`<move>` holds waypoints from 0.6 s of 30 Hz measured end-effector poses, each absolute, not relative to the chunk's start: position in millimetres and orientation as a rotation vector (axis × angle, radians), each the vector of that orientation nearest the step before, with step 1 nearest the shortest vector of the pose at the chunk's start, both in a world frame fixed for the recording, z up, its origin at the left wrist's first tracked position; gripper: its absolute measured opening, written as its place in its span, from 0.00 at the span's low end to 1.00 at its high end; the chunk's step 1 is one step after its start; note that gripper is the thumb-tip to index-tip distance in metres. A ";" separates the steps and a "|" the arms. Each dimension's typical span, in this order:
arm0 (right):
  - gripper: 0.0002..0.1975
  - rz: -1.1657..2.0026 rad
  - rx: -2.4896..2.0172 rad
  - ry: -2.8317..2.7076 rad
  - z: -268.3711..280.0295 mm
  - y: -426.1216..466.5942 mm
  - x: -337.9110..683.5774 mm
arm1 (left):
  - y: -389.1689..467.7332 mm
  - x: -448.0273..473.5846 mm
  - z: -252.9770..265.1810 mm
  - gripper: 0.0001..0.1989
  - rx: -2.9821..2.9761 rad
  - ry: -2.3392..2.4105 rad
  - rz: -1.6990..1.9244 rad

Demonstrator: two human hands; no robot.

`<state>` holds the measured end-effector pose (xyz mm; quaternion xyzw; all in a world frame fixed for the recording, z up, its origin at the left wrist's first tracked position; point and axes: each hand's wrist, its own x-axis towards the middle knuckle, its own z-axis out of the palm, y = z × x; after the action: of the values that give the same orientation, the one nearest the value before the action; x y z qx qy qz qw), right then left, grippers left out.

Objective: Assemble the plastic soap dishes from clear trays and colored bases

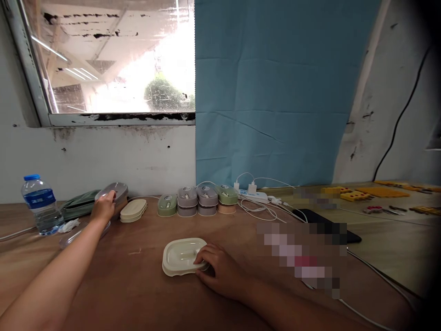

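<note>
On the brown tabletop in front of me lies a cream oval lunch box lid with a raised rim and a recessed middle. My right hand holds its right end, thumb at the near edge and fingers on top. Reaching to the far left, my left hand has its fingers closed over the rim of a greyish-purple lunch box lid that sits at the top of a stack. Whether that lid is lifted off the stack, I cannot tell. Beside the stack rest several cream lids, piled up.
Along the wall stand several lunch boxes, green and grey. A water bottle, a green pouch and a clear tray are at left. To the right are a power strip, white cables and a black flat object.
</note>
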<state>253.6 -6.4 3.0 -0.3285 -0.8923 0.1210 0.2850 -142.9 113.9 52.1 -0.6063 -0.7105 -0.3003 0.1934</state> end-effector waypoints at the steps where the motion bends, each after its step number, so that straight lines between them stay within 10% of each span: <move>1: 0.08 0.326 -0.878 -2.384 2.9 -6.4 253.8 | 109.3 -137.4 54.6 0.06 -1.675 -1.961 -0.876; 10: 0.12 0.266 -0.730 -2.436 4.9 -10.2 253.7 | 9.7 -21.8 26.6 0.11 -1.908 -1.549 -1.927; 18: 0.21 0.173 -0.634 -2.157 10.2 -14.4 264.7 | -18.1 0.0 16.2 0.06 -2.878 -1.279 -1.393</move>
<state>264.7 -14.4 10.2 -0.2540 -0.8641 0.0693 0.4290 0.0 -18.1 16.2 -0.8262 -0.3673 -0.3999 -0.1504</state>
